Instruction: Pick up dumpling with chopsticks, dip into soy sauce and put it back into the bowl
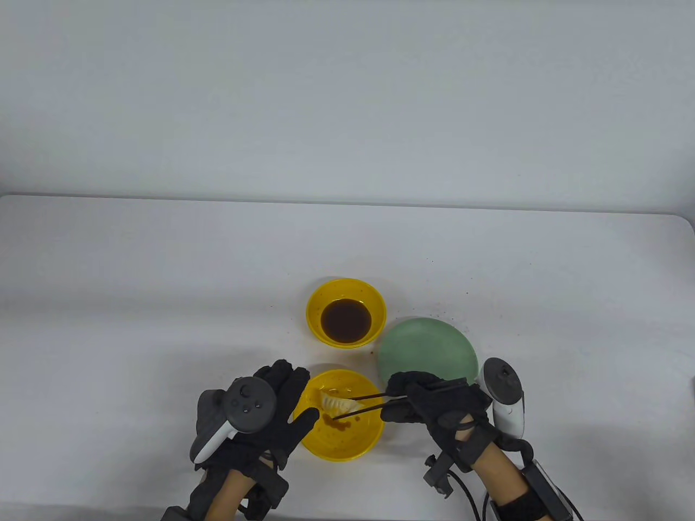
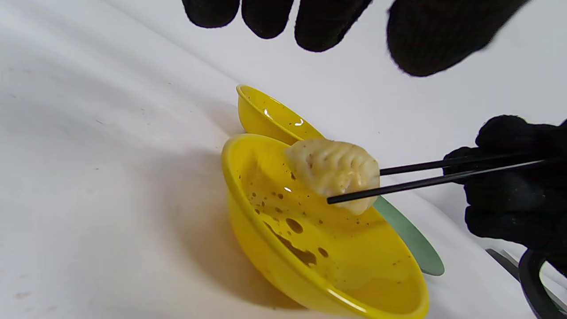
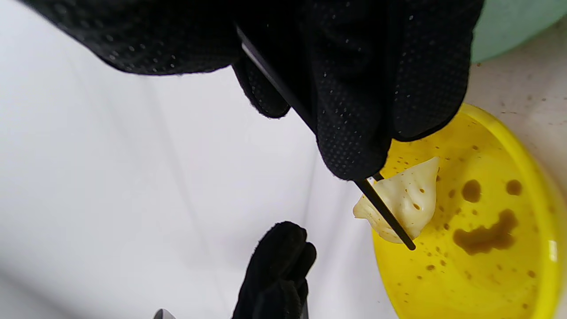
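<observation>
1. Nearest the table's (image 1: 163, 271) front edge, the left hand (image 1: 260, 418) was seen with its fingers straight and spread, holding nothing, set just beside the left rim of the near yellow bowl (image 1: 347, 445); whether it touched the rim could not be told.
2. At the same depth on the right, the right hand (image 1: 434, 404) was curled round a pair of black chopsticks (image 1: 361, 404), which reached leftward over the near yellow bowl.
3. The dumpling (image 2: 334, 173) was pinched between the chopstick tips and was held above the bowl, clear of its floor, over the bowl's left half.
4. The inside of the near yellow bowl was marked with brown sauce spots and a small brown pool.
5. Farther back and to the right, a green plate (image 1: 429, 350) was seen lying flat, partly covered by the right hand.
6. Farther still, left of the plate, a second yellow bowl (image 1: 346, 287) was seen holding dark soy sauce (image 1: 346, 321); it stood apart from the near bowl.
7. Small brown specks were scattered on the table beyond the green plate.
</observation>
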A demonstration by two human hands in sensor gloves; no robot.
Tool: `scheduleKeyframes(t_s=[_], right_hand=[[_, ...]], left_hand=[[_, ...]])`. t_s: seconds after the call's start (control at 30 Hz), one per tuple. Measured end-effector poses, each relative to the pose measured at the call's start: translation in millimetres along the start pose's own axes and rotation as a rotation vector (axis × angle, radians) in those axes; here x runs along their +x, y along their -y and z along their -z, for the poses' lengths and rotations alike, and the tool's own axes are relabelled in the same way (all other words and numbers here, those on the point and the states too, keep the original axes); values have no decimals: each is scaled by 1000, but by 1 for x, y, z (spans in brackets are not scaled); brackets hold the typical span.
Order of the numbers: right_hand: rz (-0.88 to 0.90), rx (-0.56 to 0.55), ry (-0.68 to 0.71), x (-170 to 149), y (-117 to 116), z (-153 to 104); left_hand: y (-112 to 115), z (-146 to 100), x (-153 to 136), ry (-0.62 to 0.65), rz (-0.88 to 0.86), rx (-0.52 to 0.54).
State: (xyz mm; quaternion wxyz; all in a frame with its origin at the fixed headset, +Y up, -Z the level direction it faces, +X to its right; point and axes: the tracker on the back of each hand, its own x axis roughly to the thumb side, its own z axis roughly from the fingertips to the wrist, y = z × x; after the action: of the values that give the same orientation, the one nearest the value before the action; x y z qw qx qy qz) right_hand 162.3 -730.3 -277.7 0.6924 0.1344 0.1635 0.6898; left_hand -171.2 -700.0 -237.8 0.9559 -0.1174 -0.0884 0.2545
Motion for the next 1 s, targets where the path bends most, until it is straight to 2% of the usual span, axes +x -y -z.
scheduleKeyframes(t_s=[0.23, 0.43, 0.73, 0.83, 1.0], right_hand=[[93, -104, 26, 8, 18, 11], [73, -179, 28, 14, 27, 28], [37, -333, 0, 9, 32, 83], [32, -336, -34, -1, 29, 99], [-65, -339, -47, -10, 26, 110]], left_hand=[[-5, -2, -1, 11, -25, 30], [-7, -2, -2, 12, -41, 41], [-7, -2, -2, 6, -47, 34], [-6, -1, -3, 2, -46, 25], [-5, 0, -1, 9, -30, 20]])
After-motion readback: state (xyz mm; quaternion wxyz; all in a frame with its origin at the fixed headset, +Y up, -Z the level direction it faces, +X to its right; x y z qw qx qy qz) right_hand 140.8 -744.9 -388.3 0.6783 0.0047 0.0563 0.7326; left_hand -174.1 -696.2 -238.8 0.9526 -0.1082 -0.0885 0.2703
